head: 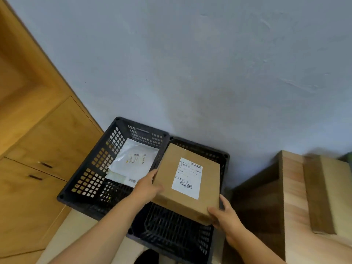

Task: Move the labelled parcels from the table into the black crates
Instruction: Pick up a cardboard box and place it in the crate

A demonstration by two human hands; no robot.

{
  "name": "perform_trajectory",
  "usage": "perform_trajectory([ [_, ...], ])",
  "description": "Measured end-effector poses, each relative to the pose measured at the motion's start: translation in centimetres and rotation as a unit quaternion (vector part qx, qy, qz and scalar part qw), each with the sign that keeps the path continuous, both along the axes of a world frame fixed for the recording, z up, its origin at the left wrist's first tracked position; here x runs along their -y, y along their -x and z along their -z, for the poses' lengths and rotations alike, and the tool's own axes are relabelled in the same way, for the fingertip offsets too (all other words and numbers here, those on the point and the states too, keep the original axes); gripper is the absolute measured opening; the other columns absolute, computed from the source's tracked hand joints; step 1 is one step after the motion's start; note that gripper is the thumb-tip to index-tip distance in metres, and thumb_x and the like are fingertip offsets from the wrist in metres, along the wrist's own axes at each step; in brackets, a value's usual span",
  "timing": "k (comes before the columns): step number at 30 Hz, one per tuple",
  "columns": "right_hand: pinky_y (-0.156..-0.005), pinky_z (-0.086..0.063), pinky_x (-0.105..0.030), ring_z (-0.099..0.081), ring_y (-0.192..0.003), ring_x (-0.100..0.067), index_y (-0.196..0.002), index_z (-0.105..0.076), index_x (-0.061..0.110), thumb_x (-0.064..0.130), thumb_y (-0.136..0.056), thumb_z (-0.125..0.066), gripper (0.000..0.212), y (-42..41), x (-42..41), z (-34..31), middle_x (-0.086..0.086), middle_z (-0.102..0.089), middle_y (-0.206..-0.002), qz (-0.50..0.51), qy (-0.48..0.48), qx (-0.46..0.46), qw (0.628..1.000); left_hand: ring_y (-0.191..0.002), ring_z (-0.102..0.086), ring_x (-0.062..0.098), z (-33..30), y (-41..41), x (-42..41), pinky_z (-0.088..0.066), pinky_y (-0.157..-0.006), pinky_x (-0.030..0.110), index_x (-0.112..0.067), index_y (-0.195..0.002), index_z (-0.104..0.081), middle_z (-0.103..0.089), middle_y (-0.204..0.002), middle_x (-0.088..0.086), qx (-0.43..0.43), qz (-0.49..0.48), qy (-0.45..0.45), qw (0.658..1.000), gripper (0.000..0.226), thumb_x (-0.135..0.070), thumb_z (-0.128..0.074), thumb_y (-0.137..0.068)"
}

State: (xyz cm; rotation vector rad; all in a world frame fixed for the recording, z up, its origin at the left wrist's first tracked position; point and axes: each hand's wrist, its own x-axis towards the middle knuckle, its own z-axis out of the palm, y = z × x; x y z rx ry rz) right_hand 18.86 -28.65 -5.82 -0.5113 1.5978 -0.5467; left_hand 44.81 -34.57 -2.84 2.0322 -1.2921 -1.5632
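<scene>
Parcel [187,182] label-up, long axis wallward

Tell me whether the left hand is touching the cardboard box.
Touching. The head view shows the left hand gripping the left edge of the cardboard box.

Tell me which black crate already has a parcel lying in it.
The left crate: a white mailer lies inside. The right crate looks empty.

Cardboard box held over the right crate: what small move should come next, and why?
Probably lower it straight down and let go. Both hands hold the box above the right crate, whose visible floor looks bare; the left crate already holds white mailers.
</scene>
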Motion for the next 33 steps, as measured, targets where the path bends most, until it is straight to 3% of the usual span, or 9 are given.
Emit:
perform_trajectory([
  [2,-0.070,-0.049,-0.033,-0.054,-0.099,-0.023,-0.147,-0.025,0.026,0.007,-0.089,-0.061,0.071,-0.1,0.9,1.4,-0.002,-0.051,-0.113,0.013,-0.025,-0.005,1.000,-0.110,-0.053,0.016,1.9,0.0,1.6,-0.045,-0.088,0.026,-0.026,-0.144,-0.033,-0.055,-0.129,-0.002,0.012,0.034,-0.021,0.999,0.065,-0.014,-0.057,-0.085],
  [5,-0.076,-0.052,-0.037,-0.055,-0.099,-0.024,-0.147,-0.027,0.025,0.008,-0.088,-0.062,0.071,-0.4,2.4,4.3,0.001,-0.051,-0.102,0.032,-0.053,-0.030,0.998,-0.111,-0.052,0.015,5.4,-0.2,4.1,-0.046,-0.091,0.028,-0.026,-0.147,-0.028,-0.052,-0.133,-0.001,0.026,0.077,-0.050,0.995,0.067,-0.017,-0.054,-0.086],
  [9,-0.065,-0.048,-0.030,-0.052,-0.102,-0.024,-0.148,-0.025,0.023,0.005,-0.090,-0.059,0.070,-1.3,4.3,7.6,-0.005,-0.050,-0.117,0.043,-0.073,-0.053,0.995,-0.100,-0.047,0.010,9.3,-0.2,6.4,-0.042,-0.070,0.016,-0.029,-0.150,-0.015,-0.049,-0.135,-0.003,0.044,0.142,-0.054,0.987,0.071,-0.014,-0.049,-0.090],
  [13,-0.063,-0.044,-0.025,-0.049,-0.103,-0.025,-0.150,-0.019,0.019,0.005,-0.090,-0.059,0.073,-2.0,5.9,11.7,-0.012,-0.041,-0.140,0.043,-0.068,-0.090,0.993,-0.100,-0.054,0.012,13.7,-0.3,8.1,-0.045,-0.073,0.021,-0.035,-0.150,-0.013,-0.045,-0.141,-0.004,0.065,0.205,-0.053,0.975,0.069,-0.018,-0.046,-0.091],
  [17,-0.101,-0.043,-0.039,-0.046,-0.123,-0.027,-0.150,-0.019,0.018,0.003,-0.090,-0.058,0.074,-2.8,6.9,15.3,-0.009,-0.037,-0.145,0.043,-0.048,-0.101,0.993,-0.121,-0.049,0.021,17.5,-0.2,9.5,-0.047,-0.088,0.027,-0.037,-0.149,-0.016,-0.023,-0.155,0.002,0.100,0.251,-0.037,0.962,0.063,-0.019,-0.041,-0.095],
  [20,-0.109,-0.034,-0.039,-0.042,-0.129,-0.026,-0.150,-0.019,0.021,0.001,-0.089,-0.057,0.075,-3.2,7.6,17.3,-0.007,-0.036,-0.147,0.055,-0.034,-0.102,0.993,-0.129,-0.042,0.025,19.5,0.0,10.0,-0.043,-0.099,0.030,-0.036,-0.150,-0.012,-0.010,-0.158,0.009,0.136,0.285,-0.034,0.948,0.063,-0.017,-0.039,-0.096],
  [26,-0.106,-0.038,-0.050,-0.044,-0.128,-0.025,-0.149,-0.020,0.032,0.005,-0.090,-0.059,0.076,-4.2,8.6,20.7,-0.002,-0.037,-0.148,0.106,-0.046,-0.057,0.992,-0.140,-0.024,0.029,22.6,0.8,9.8,-0.032,-0.111,0.034,-0.033,-0.151,-0.002,0.018,-0.157,0.009,0.162,0.302,-0.041,0.939,0.071,-0.012,-0.040,-0.094],
  [30,-0.083,-0.044,-0.042,-0.046,-0.115,-0.020,-0.149,-0.016,0.037,0.010,-0.093,-0.054,0.073,-4.9,9.3,21.7,0.002,-0.035,-0.148,0.137,-0.063,-0.034,0.988,-0.143,-0.014,0.030,24.3,0.9,10.0,-0.027,-0.114,0.036,-0.030,-0.151,-0.002,0.023,-0.156,-0.002,0.166,0.311,-0.012,0.936,0.071,-0.011,-0.040,-0.094],
  [33,-0.096,-0.043,-0.052,-0.049,-0.103,-0.017,-0.150,-0.011,0.036,0.009,-0.095,-0.049,0.072,-5.1,9.6,22.2,0.005,-0.032,-0.148,0.133,-0.076,-0.016,0.988,-0.146,0.007,0.027,25.2,1.0,9.9,-0.009,-0.117,0.032,-0.024,-0.152,-0.007,0.018,-0.158,-0.002,0.178,0.331,0.007,0.927,0.067,-0.006,-0.037,-0.094],
])
